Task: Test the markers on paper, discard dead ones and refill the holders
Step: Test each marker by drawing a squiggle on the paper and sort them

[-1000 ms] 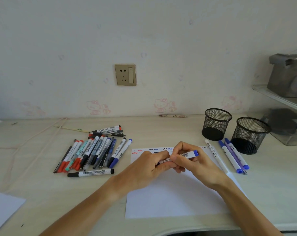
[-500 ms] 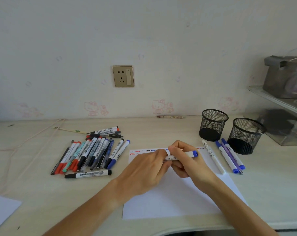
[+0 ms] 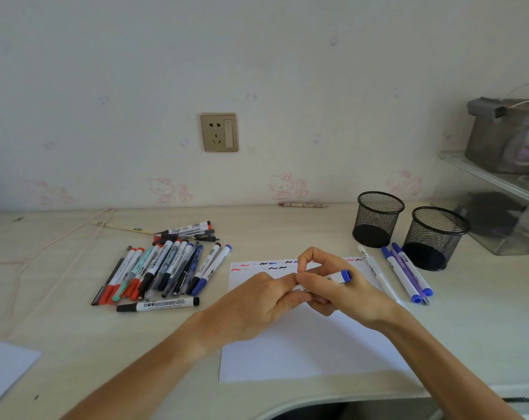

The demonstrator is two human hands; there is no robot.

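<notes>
Head view: blue-capped marker [image 3: 332, 279] is gripped by both left hand [image 3: 257, 304] and right hand [image 3: 342, 292] (fingers curled round it) above paper [image 3: 302, 353]; mesh holders [image 3: 378, 219] are stood near.

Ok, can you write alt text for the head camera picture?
Both hands, left hand and right hand, hold a blue-capped marker over scribbled test paper. A marker pile lies left; two mesh holders stand right.

A single wide-angle view from a camera worn on the person's head looks forward and down across the bench [image 3: 287, 225] toward the wall [image 3: 257, 56] behind it. Both forearms reach in from the bottom edge, close to the lens, and the hands meet near the centre of the frame.
</notes>
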